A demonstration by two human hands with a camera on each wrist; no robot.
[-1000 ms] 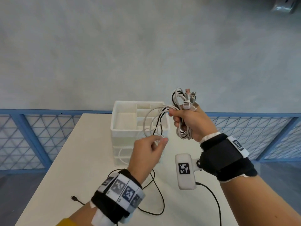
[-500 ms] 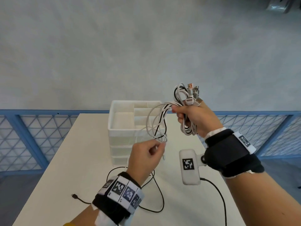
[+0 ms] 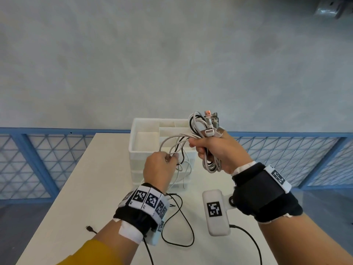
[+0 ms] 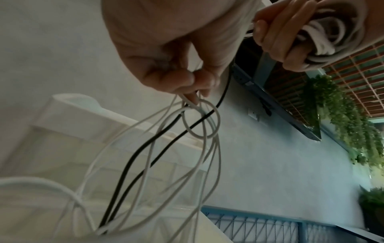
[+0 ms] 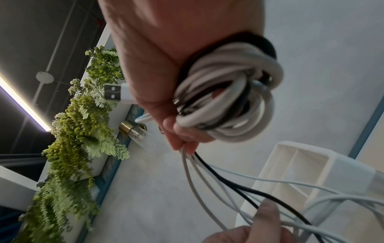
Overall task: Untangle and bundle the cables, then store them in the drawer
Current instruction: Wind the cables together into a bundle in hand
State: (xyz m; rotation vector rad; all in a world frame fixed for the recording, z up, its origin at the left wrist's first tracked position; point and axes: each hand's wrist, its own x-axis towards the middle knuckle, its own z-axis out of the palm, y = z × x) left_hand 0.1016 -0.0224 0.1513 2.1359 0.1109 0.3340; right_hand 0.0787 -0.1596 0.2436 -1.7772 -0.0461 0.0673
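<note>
My right hand (image 3: pixel 214 150) grips a coiled bundle of white and black cables (image 3: pixel 211 163) (image 5: pixel 226 105) above the table, with several USB plugs (image 3: pixel 212 121) sticking up out of the fist. Loose white and black strands (image 3: pixel 172 144) (image 4: pixel 172 148) run from that fist to my left hand (image 3: pixel 162 167), which pinches them between thumb and fingertips (image 4: pixel 193 82). The strands loop in front of the white drawer unit (image 3: pixel 145 150). A thin black cable (image 3: pixel 179 226) trails down onto the table below my left wrist.
The white table (image 3: pixel 91 188) ends at a blue lattice railing (image 3: pixel 38 159) behind it. The drawer unit's top tray has open compartments; its drawers look closed. A small black plug (image 3: pixel 89 228) lies near the table's left edge. Green plants (image 5: pixel 83 115) hang overhead.
My left hand has moved up and closer to the right hand, drawing in the loose strands. The right hand with its coil has shifted slightly right and up.
</note>
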